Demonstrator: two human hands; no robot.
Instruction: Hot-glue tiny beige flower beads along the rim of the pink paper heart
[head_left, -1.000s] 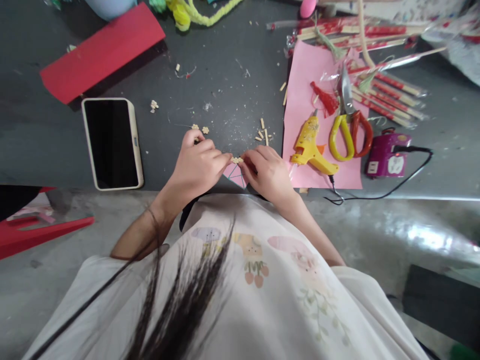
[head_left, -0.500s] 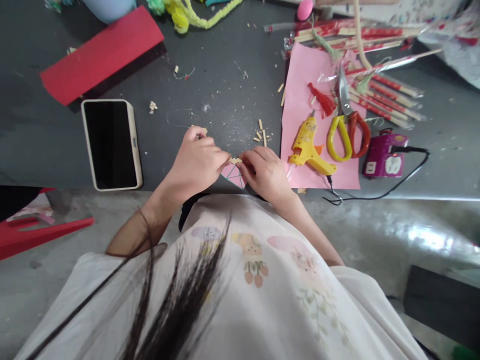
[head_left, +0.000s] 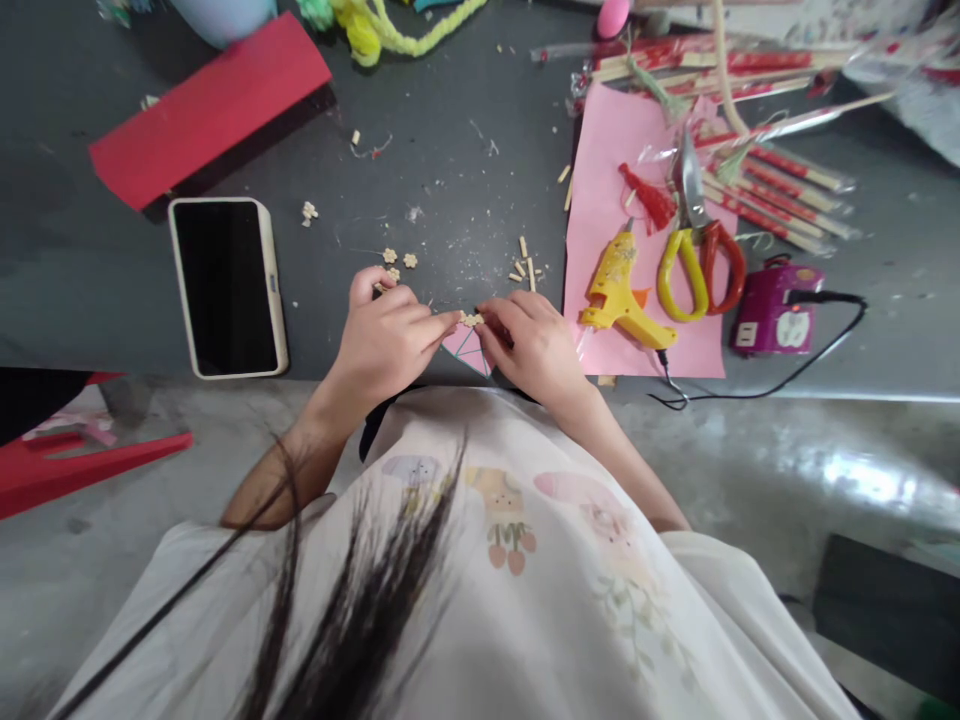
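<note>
Between my hands is a short row of small pale flower-shaped pieces (head_left: 471, 320), at the upper edge of a pink paper (head_left: 469, 352) marked with green lines. My left hand (head_left: 386, 335) grips the row's left end with its fingertips. From the other side my right hand (head_left: 531, 340) pinches the right end, fingers closed; its fingertips are partly hidden. Several loose flower pieces (head_left: 390, 256) lie just above my left hand. Beyond my right hand are short cut sticks (head_left: 523, 246).
To the left are a phone (head_left: 227, 288) and a red folded card (head_left: 214, 110). A pink sheet (head_left: 600, 140) on the right bears a yellow glue gun (head_left: 619, 290), scissors (head_left: 690, 250) and a red tassel (head_left: 651, 197). Beside it sits a purple box (head_left: 776, 305) with a cable.
My left hand has shifted slightly left and down, and its outer fingers have moved off the loose flower pieces, uncovering them. My right hand stays nearly in place.
</note>
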